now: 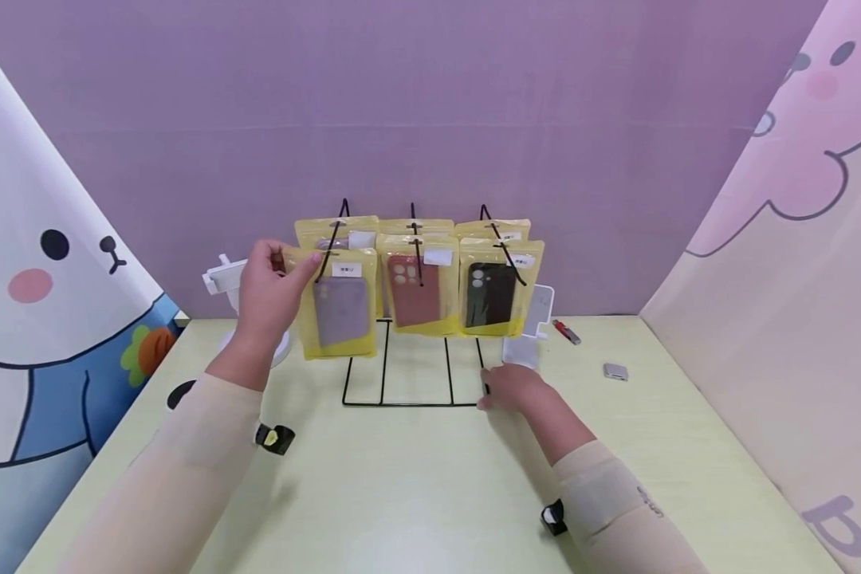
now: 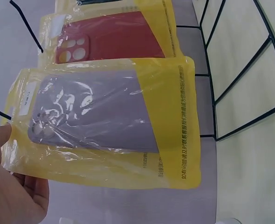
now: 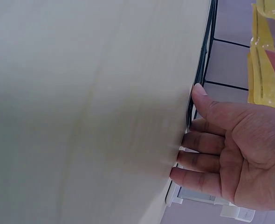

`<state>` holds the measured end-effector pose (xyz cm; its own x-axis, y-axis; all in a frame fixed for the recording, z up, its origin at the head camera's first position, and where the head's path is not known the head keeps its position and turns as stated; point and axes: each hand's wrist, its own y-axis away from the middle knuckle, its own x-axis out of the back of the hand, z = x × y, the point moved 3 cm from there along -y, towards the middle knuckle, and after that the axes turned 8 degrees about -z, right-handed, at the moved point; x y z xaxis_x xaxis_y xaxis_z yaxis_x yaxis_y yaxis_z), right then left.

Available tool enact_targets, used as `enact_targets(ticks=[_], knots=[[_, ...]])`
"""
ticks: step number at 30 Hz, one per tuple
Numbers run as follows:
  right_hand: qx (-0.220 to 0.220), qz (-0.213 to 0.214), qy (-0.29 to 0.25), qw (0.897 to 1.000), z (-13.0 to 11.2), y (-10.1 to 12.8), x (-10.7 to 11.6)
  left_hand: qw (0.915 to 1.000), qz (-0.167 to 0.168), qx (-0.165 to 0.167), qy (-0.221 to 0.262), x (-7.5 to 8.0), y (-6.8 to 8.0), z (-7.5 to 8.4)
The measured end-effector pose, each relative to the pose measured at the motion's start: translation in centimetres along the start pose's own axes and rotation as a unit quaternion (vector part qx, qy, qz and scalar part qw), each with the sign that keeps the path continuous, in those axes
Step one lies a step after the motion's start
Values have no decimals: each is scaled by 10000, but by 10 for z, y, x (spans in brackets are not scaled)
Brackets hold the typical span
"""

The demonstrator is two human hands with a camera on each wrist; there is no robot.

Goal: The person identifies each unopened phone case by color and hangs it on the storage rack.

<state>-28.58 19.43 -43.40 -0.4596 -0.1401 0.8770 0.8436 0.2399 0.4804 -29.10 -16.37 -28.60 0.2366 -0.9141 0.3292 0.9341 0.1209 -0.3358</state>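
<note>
A black wire display rack point(image 1: 414, 405) stands on the table with yellow pouches of phone cases hanging from its hooks in three columns. My left hand point(image 1: 269, 283) pinches the upper left edge of the front left pouch point(image 2: 177, 126), which holds a lilac phone case point(image 1: 340, 311). In the left wrist view, the hook tip is right at this pouch's top. My right hand point(image 1: 513, 388) grips the right side of the rack's base, thumb and fingers around the wire point(image 3: 202, 60). A red case point(image 1: 416, 295) hangs in the middle front pouch and a black case point(image 1: 491, 295) in the right one.
White stands point(image 1: 226, 277) point(image 1: 540, 309) are partly hidden behind the rack on both sides. A red and grey USB stick point(image 1: 566, 332) and a small silver object point(image 1: 615, 371) lie on the table point(image 1: 402, 486) at right. A purple curtain point(image 1: 430, 104) closes off the back.
</note>
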Motion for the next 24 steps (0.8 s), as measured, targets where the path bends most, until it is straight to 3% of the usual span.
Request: enact_targets(ticks=[11,16,19,24], knots=[[110,24,43,9999,-11,-1,2,9994,222,210,-142,6,-12,-6],[129,81,19,9999,-12,-1,5,9995,262,177,8,5,-12,-4],[159,80,47,9998,-9,0,6,9994,322,-91,132,5,-6,-2],[146,0,-159,9998,-3,5,8,9958,346,-844,-1,7,12,4]])
